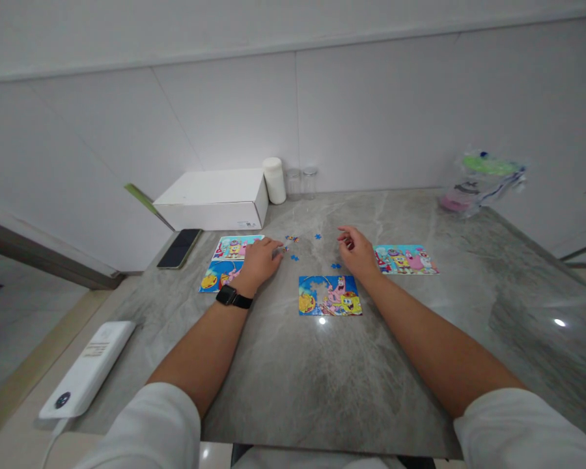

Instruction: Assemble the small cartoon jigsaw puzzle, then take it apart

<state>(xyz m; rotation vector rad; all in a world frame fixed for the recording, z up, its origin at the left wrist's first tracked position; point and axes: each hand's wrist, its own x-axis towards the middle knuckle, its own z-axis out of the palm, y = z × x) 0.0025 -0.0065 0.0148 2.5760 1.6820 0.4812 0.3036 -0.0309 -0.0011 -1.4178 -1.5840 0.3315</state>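
A jigsaw puzzle with a cartoon picture lies between my forearms, with a gap at its upper left where the surface beneath shows. My left hand lies palm down, fingers stretched out, over the right part of a printed picture sheet. Its fingertips are beside a small loose puzzle piece. Above the table, my right hand is loosely curled with its fingers apart and no piece visible in it. Near it are a blue piece and another blue piece. More pieces lie between the hands.
An assembled-looking cartoon picture lies right of my right hand. At the back are a white box, a white canister and two clear jars. A phone, a white power bank and a plastic bag rest near the edges.
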